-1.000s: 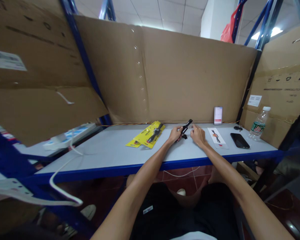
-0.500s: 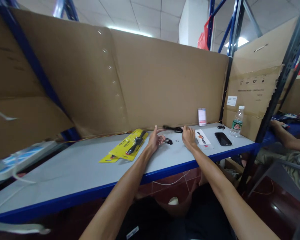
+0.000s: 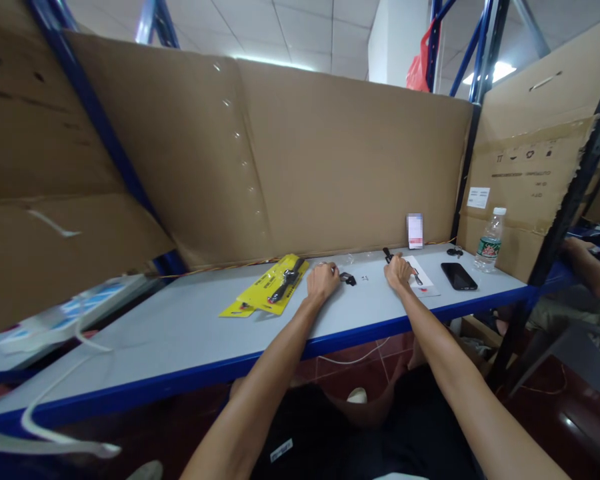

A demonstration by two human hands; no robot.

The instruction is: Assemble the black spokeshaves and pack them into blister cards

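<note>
My left hand point(image 3: 323, 280) rests on the grey table point(image 3: 190, 327) with its fingers curled in; what they hold, if anything, is hidden. A small black part point(image 3: 349, 279) lies just right of it, with tiny bits point(image 3: 365, 277) beyond. My right hand point(image 3: 398, 271) is closed on a thin black strap point(image 3: 387, 254), whose end sticks out past the fingers toward the cardboard wall. That hand sits at the left edge of a white card point(image 3: 423, 281) showing a watch picture.
Yellow blister packs point(image 3: 260, 297) holding a black tool lie left of my hands. A black phone point(image 3: 459, 275), a water bottle point(image 3: 490, 239), keys point(image 3: 454, 251) and a small standing card point(image 3: 415, 231) are at the right. Cardboard walls the back. Another person's arm point(image 3: 587, 267) shows at far right.
My left hand has let go of the black strap and curled shut on the table. My right hand has taken the strap and moved right to the white card. The view swung.
</note>
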